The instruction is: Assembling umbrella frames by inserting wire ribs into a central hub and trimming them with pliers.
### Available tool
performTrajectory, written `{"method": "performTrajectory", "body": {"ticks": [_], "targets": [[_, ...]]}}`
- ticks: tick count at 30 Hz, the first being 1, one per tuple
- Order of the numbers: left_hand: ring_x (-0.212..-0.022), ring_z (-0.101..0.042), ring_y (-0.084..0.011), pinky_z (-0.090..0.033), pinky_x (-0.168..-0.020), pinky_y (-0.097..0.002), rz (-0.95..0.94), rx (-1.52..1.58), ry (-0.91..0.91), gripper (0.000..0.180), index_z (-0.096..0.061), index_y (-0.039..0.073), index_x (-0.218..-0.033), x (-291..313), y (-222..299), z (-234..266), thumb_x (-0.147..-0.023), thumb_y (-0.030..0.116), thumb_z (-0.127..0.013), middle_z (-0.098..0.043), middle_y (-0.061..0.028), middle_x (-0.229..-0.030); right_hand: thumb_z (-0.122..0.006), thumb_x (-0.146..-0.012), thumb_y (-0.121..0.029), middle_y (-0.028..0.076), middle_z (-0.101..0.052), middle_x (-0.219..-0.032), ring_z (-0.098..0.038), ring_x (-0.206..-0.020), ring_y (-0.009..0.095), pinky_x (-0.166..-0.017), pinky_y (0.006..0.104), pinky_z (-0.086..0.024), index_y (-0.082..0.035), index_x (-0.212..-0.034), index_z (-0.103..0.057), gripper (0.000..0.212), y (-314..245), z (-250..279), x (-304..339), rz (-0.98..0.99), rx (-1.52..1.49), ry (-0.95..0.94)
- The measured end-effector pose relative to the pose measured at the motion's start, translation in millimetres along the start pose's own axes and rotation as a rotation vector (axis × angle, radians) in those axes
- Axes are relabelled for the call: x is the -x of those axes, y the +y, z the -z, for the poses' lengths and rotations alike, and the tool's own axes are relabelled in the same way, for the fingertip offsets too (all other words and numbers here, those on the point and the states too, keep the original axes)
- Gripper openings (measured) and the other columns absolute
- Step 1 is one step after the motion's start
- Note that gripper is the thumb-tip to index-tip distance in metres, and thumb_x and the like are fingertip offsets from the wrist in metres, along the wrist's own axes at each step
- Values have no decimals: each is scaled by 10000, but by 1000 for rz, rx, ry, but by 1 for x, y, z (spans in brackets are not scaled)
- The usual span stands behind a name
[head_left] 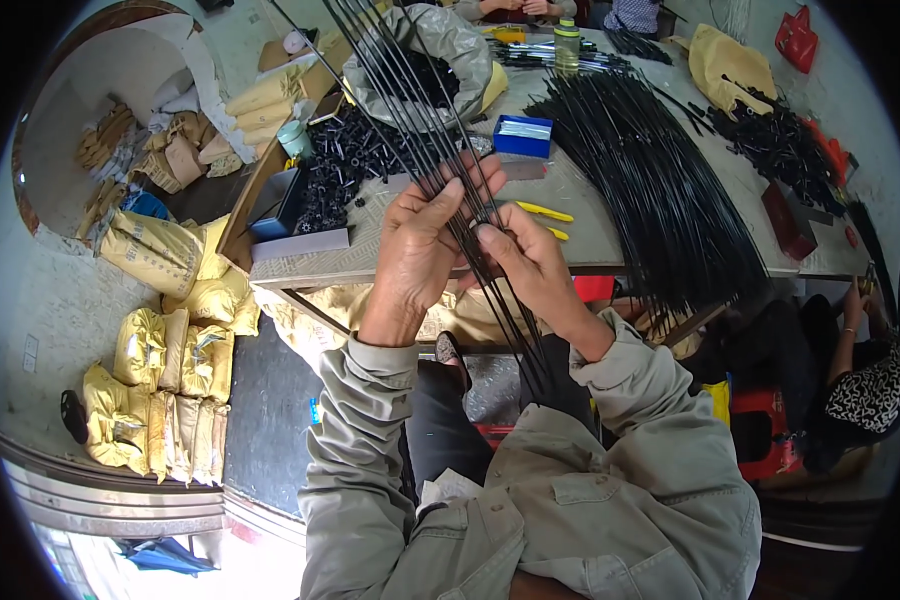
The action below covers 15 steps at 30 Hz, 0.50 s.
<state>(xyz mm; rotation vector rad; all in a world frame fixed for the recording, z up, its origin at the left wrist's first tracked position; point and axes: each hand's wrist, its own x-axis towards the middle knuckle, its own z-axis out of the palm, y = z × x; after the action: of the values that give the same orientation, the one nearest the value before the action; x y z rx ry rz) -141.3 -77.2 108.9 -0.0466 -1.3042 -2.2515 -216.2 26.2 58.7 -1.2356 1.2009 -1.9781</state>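
A loose bundle of thin black rods point(518, 332) slants across in front of me, from the far top edge down towards my lap. My left hand point(416, 240) is closed round the rods, its thumb pressed on top and its fingertips showing beyond them. Just below and to the right, my right hand point(536, 262) grips the same bundle between thumb and fingers. Under my hands lies the near edge of the work table point(380, 215). Yellow-handled pliers point(542, 213) rest on it, partly hidden behind my right hand.
A large pile of black rods point(650, 190) overhangs the table's front edge. Small black parts point(345, 160) are heaped at left, near a grey sack point(470, 45). A blue box point(522, 136) stands mid-table. Yellow sacks point(160, 390) lie at left. Another person point(865, 385) sits at right.
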Motion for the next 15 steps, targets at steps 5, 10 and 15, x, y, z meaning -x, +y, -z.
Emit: {"method": "performTrajectory", "body": {"ticks": [5,10,15], "targets": [[-1115,-504,-291,-438,-908,-345,-32,2,27,324,-416,-77,-1190,-1,-7,-1,-907,80,-431,-499,-235,-1185,-415,-936,-178,43,-543,-726,-522,-512,72,-482,172,-440,0,-975,-443,184,-7,-6,10,-85,-39,0],[-1050,-536,-217,-441,-867,-298,1,-402,76,322,-457,-69,-1164,1,1,6,-906,124,-470,-538,-192,-1138,-391,-945,-186,54,-546,-725,-498,-475,74,-479,172,-431,3,-1039,-443,218,-12,-4,18,-261,-24,-154],[-911,-610,-165,-469,-779,-256,-188,-1100,275,253,-552,-54,-1054,28,25,14,-856,105,-560,-613,-135,-1002,-392,-942,-177,84,-573,-761,-560,-537,101,-501,199,-463,1,-1072,-442,226,-37,8,15,-270,31,-214]]}}
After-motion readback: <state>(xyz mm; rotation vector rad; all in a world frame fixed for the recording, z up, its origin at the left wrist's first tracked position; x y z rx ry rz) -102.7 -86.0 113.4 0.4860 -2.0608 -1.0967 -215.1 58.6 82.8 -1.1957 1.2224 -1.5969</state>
